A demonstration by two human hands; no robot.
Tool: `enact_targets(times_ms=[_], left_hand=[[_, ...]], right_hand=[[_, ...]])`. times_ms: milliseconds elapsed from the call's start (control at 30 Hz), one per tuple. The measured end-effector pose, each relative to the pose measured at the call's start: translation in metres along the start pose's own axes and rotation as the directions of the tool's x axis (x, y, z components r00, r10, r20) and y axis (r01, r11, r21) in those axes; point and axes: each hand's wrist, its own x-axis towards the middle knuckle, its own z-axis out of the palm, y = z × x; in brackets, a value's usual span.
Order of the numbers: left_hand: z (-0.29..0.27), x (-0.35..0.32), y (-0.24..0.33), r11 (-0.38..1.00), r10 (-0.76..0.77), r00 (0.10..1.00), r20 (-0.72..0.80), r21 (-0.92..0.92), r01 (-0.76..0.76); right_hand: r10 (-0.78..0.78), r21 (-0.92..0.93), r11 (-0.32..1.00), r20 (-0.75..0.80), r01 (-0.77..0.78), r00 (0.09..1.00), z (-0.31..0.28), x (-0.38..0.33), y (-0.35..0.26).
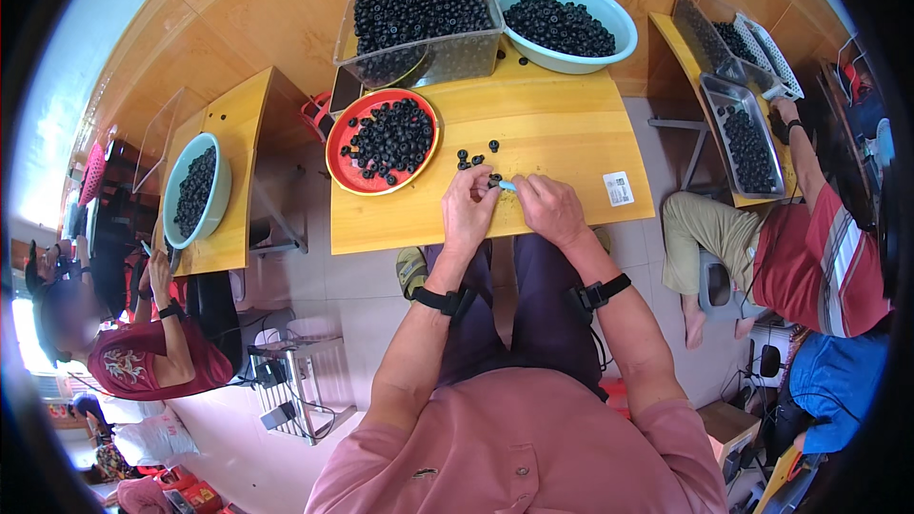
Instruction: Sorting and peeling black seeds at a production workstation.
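Above the near edge of the yellow table (pixel 562 138), my left hand (pixel 467 211) pinches a small black ring-shaped part (pixel 494 179) between thumb and fingers. My right hand (pixel 552 210) is closed on a small light-blue-handled tool (pixel 507 186). The tool points left at the part; its tip is too small to make out. Just beyond my left hand lie several loose black parts (pixel 464 156). To the left, a red round tray (pixel 335 154) with a yellow rim holds many more.
At the back of the table stand a clear plastic bin (pixel 466 52) and a light blue basin (pixel 624 24), both full of black parts. A white label (pixel 618 188) lies at the right. Co-workers sit at side tables with another basin (pixel 224 195) and a metal tray (pixel 776 176).
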Motion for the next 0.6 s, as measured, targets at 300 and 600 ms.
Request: enact_targets(times_ms=[300,600], left_hand=[[0.0,0.0,-0.006,0.97,-0.181,0.983,0.025,-0.16,0.182],[-0.003,0.001,-0.016,0.962,-0.113,0.992,-0.052,-0.254,0.096]], right_hand=[[0.047,0.073,0.996,0.041,-0.05,0.998,0.003,-0.001,0.002],[0.152,0.021,0.988,0.024,-0.153,0.988,0.007,0.001,0.003]])
